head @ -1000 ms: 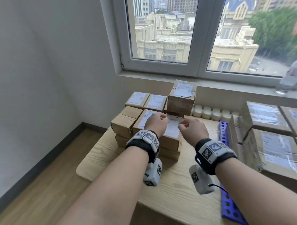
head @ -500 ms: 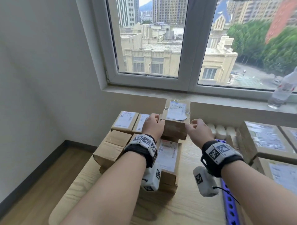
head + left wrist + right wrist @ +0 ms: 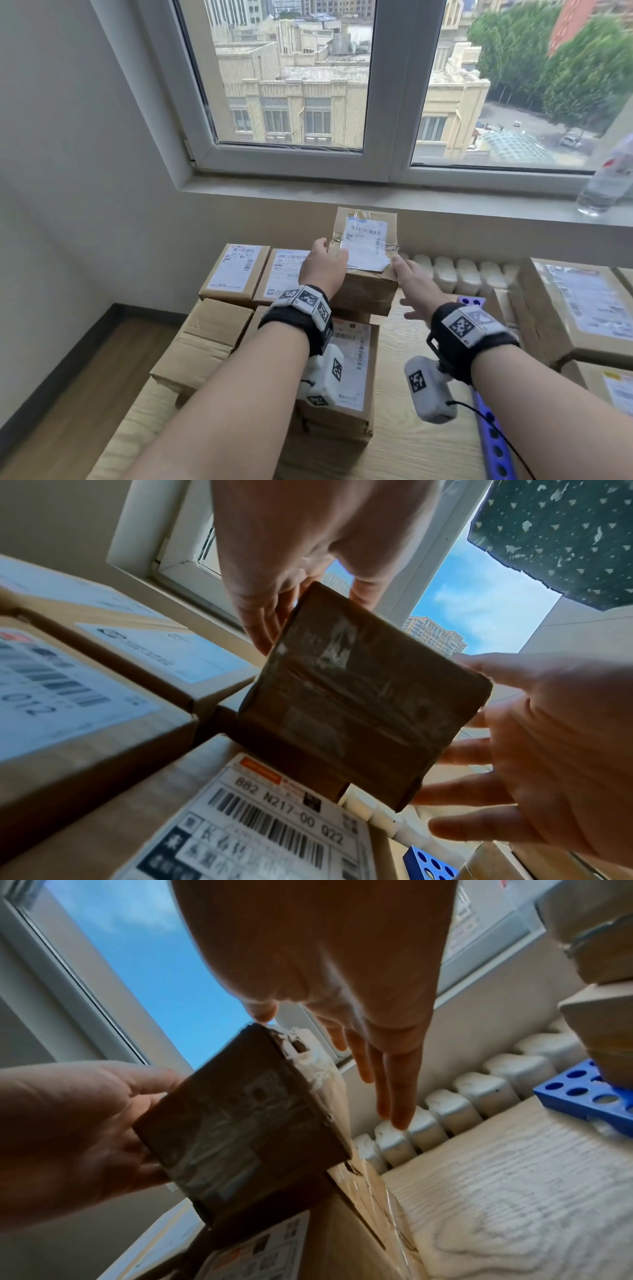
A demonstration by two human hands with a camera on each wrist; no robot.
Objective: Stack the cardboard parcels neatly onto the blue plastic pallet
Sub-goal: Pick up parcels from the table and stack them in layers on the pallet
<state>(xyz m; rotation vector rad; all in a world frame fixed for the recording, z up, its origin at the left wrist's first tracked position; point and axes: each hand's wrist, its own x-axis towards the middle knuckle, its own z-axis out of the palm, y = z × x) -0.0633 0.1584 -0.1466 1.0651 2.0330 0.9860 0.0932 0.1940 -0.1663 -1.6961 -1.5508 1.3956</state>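
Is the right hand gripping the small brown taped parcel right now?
No. The right hand is spread with straight fingers beside the small brown taped parcel; only the left hand holds it.

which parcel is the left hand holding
The taped top parcel nearest the window sill; the left hand grips its left side. It sits highest, unlike the flat labelled ones beside it.

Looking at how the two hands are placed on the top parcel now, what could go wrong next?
1. Only the left hand grips the top parcel; the right hand is open beside it, so the parcel may tilt or slip.
2. Its shipping label looks torn and loose at one corner, so fingers may catch it.
3. The parcel sits partly over the lower parcel, so lifting may drag and shift that one.
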